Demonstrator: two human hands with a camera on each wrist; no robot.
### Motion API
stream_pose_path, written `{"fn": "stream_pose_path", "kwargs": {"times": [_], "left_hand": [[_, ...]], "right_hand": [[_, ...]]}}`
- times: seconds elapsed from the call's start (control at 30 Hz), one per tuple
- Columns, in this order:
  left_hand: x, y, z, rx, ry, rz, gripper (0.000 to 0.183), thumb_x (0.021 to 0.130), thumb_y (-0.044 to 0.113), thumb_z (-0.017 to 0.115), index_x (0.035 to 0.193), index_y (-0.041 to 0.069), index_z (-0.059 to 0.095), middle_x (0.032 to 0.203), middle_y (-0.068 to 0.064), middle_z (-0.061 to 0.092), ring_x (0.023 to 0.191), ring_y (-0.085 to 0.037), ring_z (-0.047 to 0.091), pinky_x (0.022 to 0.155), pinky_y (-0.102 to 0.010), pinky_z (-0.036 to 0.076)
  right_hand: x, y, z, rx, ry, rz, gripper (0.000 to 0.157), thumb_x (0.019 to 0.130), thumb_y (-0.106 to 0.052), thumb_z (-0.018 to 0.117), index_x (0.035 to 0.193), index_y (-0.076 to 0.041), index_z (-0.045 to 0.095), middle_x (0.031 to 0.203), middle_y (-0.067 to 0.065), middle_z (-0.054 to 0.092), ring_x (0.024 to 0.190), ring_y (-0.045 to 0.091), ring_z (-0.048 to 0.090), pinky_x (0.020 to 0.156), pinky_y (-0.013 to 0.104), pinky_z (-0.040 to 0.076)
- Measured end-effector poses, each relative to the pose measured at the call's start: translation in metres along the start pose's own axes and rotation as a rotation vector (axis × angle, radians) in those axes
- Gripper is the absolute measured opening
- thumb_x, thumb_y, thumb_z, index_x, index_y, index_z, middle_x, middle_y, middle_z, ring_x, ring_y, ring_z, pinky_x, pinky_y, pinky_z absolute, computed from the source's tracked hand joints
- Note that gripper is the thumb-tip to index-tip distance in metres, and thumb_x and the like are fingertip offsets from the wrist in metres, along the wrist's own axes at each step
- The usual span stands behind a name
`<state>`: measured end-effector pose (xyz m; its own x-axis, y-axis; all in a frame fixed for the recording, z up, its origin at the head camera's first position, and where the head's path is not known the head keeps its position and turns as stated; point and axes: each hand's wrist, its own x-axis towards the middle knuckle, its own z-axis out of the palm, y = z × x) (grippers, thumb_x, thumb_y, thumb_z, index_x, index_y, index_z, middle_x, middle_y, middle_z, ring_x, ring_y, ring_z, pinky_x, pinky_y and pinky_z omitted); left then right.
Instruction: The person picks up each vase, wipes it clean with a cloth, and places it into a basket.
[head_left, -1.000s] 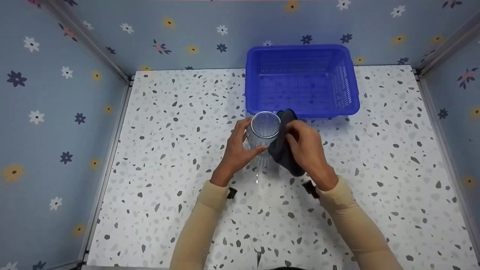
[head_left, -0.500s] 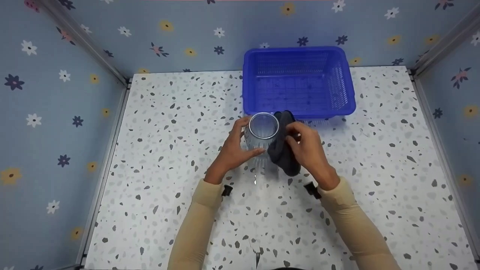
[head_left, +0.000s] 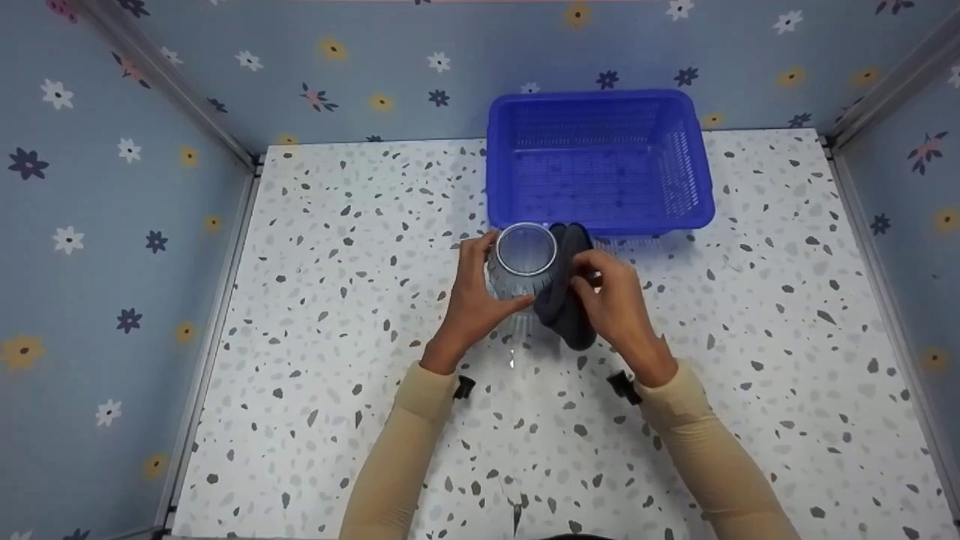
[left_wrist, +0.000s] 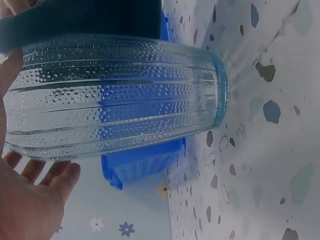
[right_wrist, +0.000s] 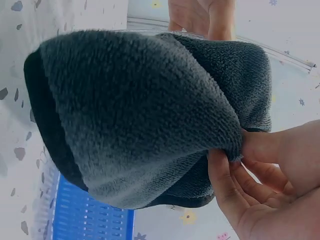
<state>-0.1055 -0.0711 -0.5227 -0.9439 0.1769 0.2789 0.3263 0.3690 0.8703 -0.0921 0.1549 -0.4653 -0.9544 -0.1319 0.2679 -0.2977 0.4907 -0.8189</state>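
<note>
- Clock hours are the head view's, with the drinking glass [head_left: 523, 285] as centre of the dial.
- At 6 o'clock, a dark curved object [head_left: 574, 537] is cut off by the bottom edge; what it is cannot be told.
- The beige sleeves, at 7 and between 4 and 5, also run out of the picture there.
- At 8 o'clock, the left hand [head_left: 476, 296] grips the glass, thumb on the near side, fingers curled round the other; glass and hand conceal part of them.
- At 4 o'clock, the right hand [head_left: 616, 292] pinches a dark grey cloth [head_left: 574, 307] between thumb and fingers.
- The folded cloth lies against the glass's 3 o'clock side and hides nearly all of it from the right wrist camera.
- The glass is roughly upright in the left hand, over the tabletop [head_left: 337, 300]; whether its base touches is hard to make out.
- The blue basket [head_left: 660, 224] sits just beyond, at 1 o'clock; its near rim is partly covered by glass and cloth.
- Speckled surface stretches widest from 8 to 11 o'clock, and also from 2 to 4, up to the rails along the side panels.
- Its far edge meets the flowered wall [head_left: 285, 82] behind the basket.
</note>
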Motion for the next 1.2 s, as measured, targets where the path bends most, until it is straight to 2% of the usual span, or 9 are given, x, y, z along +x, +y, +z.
{"fn": "stream_pose_path", "kwargs": {"times": [0.1,0.17,0.27,0.43,0.5,0.63,0.8,1.03,1.2], "left_hand": [[0.001,-0.003,-0.003,0.010,-0.044,0.030,0.102,0.080,0.039,0.092,0.160,0.008,0.037,0.156,-0.015,0.037,0.146,-0.027,0.041,0.119,-0.046,0.041],[0.002,-0.007,-0.007,-0.025,-0.096,0.057,0.099,0.084,0.039,0.088,0.161,0.006,0.034,0.165,-0.015,0.032,0.153,-0.026,0.034,0.122,-0.045,0.037],[0.005,-0.009,-0.012,-0.089,-0.144,0.048,0.095,0.087,0.032,0.087,0.160,0.004,0.033,0.168,-0.013,0.033,0.156,-0.024,0.032,0.125,-0.041,0.033],[0.005,-0.003,-0.008,-0.095,-0.084,-0.010,0.096,0.079,0.027,0.096,0.152,0.006,0.037,0.157,-0.011,0.045,0.147,-0.023,0.045,0.122,-0.035,0.038],[0.004,-0.003,-0.007,-0.057,-0.076,0.004,0.096,0.079,0.033,0.095,0.151,0.006,0.037,0.153,-0.013,0.045,0.144,-0.024,0.046,0.121,-0.037,0.040],[0.004,-0.006,-0.009,-0.012,-0.105,0.059,0.094,0.088,0.044,0.084,0.159,0.005,0.036,0.150,-0.016,0.041,0.141,-0.028,0.046,0.117,-0.045,0.042],[0.006,-0.006,-0.013,-0.053,-0.114,0.049,0.091,0.090,0.057,0.080,0.159,0.011,0.043,0.150,-0.013,0.040,0.139,-0.025,0.046,0.110,-0.047,0.047],[0.004,-0.002,-0.006,-0.077,-0.046,0.027,0.087,0.084,0.029,0.092,0.156,0.008,0.046,0.163,-0.009,0.044,0.148,-0.023,0.044,0.113,-0.046,0.047],[0.003,0.000,-0.002,-0.061,-0.003,0.031,0.091,0.080,0.030,0.096,0.154,0.009,0.047,0.158,-0.009,0.050,0.145,-0.023,0.049,0.112,-0.041,0.050]], "right_hand": [[-0.001,0.001,0.001,0.000,0.007,-0.008,0.019,0.091,0.017,0.069,0.107,0.008,0.071,0.103,0.021,0.074,0.091,0.035,0.073,0.077,0.047,0.061],[-0.001,0.002,0.001,0.001,0.008,-0.014,0.018,0.091,0.017,0.069,0.106,0.008,0.071,0.103,0.021,0.074,0.091,0.035,0.073,0.077,0.047,0.061],[-0.002,0.001,0.000,0.006,0.008,-0.010,0.018,0.091,0.017,0.069,0.107,0.008,0.071,0.103,0.022,0.074,0.092,0.035,0.073,0.077,0.047,0.061],[-0.003,-0.003,0.001,0.011,0.011,-0.011,0.019,0.092,0.017,0.068,0.108,0.008,0.071,0.104,0.021,0.073,0.093,0.033,0.072,0.078,0.047,0.060],[-0.004,-0.004,0.001,0.007,0.012,-0.013,0.019,0.092,0.017,0.068,0.109,0.008,0.071,0.104,0.021,0.073,0.092,0.033,0.072,0.077,0.047,0.060],[-0.004,-0.006,0.001,0.012,0.011,-0.007,0.019,0.093,0.017,0.068,0.109,0.007,0.071,0.104,0.021,0.073,0.092,0.034,0.072,0.077,0.048,0.061],[-0.003,-0.008,0.001,0.012,0.024,-0.003,0.018,0.092,0.016,0.069,0.107,0.008,0.071,0.103,0.021,0.074,0.091,0.033,0.072,0.078,0.047,0.061],[0.000,-0.013,0.001,-0.045,0.028,-0.016,0.016,0.093,0.009,0.075,0.109,0.005,0.074,0.106,0.020,0.074,0.092,0.031,0.072,0.079,0.044,0.062],[0.000,-0.015,0.003,-0.101,0.038,-0.025,0.016,0.094,0.008,0.074,0.110,0.006,0.073,0.110,0.021,0.073,0.100,0.035,0.072,0.087,0.047,0.062]]}}
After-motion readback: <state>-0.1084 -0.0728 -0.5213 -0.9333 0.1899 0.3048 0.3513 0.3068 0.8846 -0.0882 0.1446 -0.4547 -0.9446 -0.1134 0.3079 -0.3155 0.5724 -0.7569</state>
